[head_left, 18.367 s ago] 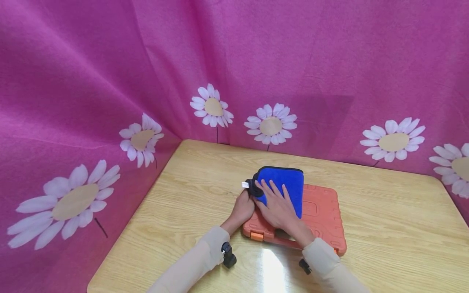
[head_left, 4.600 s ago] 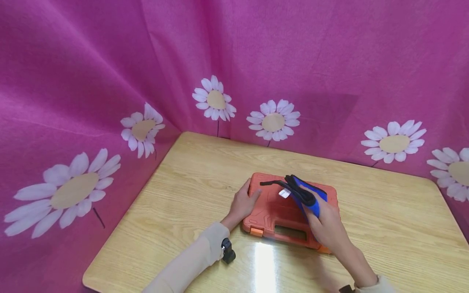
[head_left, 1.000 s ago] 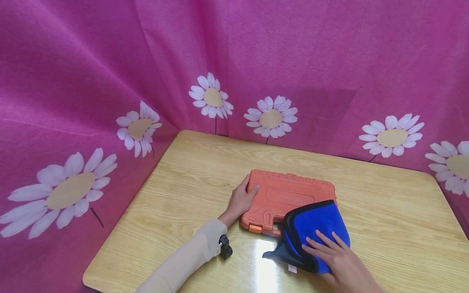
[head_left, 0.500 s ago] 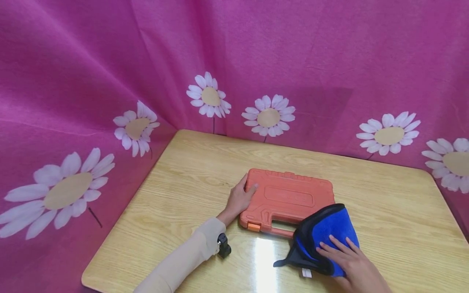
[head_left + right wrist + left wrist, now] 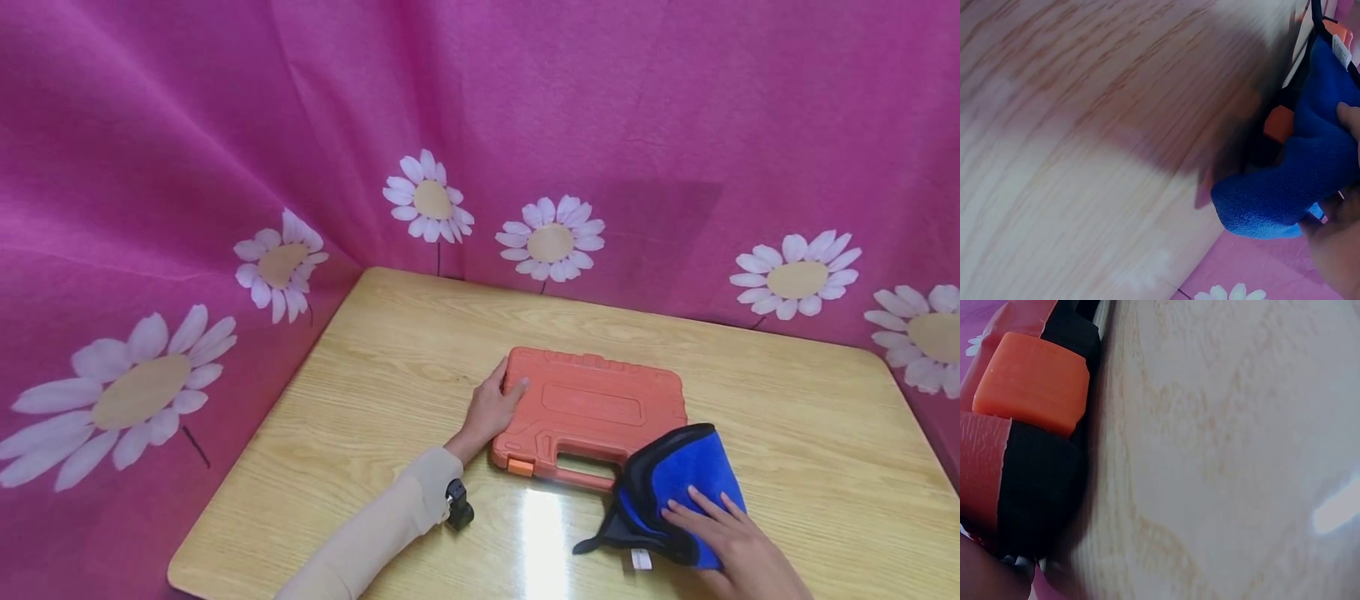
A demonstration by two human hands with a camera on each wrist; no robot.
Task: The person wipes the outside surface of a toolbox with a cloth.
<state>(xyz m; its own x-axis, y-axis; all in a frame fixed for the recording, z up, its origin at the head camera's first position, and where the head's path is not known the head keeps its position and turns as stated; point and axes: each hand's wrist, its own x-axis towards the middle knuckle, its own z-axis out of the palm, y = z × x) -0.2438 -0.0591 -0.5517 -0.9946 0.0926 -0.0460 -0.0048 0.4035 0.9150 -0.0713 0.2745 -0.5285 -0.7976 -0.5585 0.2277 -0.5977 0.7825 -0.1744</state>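
A flat red plastic tool case (image 5: 592,406) lies on the table, its handle toward me. In the head view my left hand (image 5: 487,412) grips its left edge, thumb on top and fingers down the side. An orange latch (image 5: 1032,381) with black casing beneath fills the left of the left wrist view. My right hand (image 5: 738,542) holds a folded blue cloth (image 5: 693,475) with black edging at the case's front right corner. The right wrist view has the thumb and fingers pinching the cloth (image 5: 1316,162), which partly covers another orange latch (image 5: 1279,124).
The wooden table (image 5: 375,400) runs back to a magenta curtain (image 5: 637,100) printed with white daisies, which also encloses the left side. A bright light reflection (image 5: 543,542) lies on the tabletop in front of the case. A black wrist camera (image 5: 459,504) sits on the left sleeve.
The left hand went from the cloth to the case's left edge. My right hand brought the cloth from the case top to its front right corner, shifting slightly rightward over the last second.
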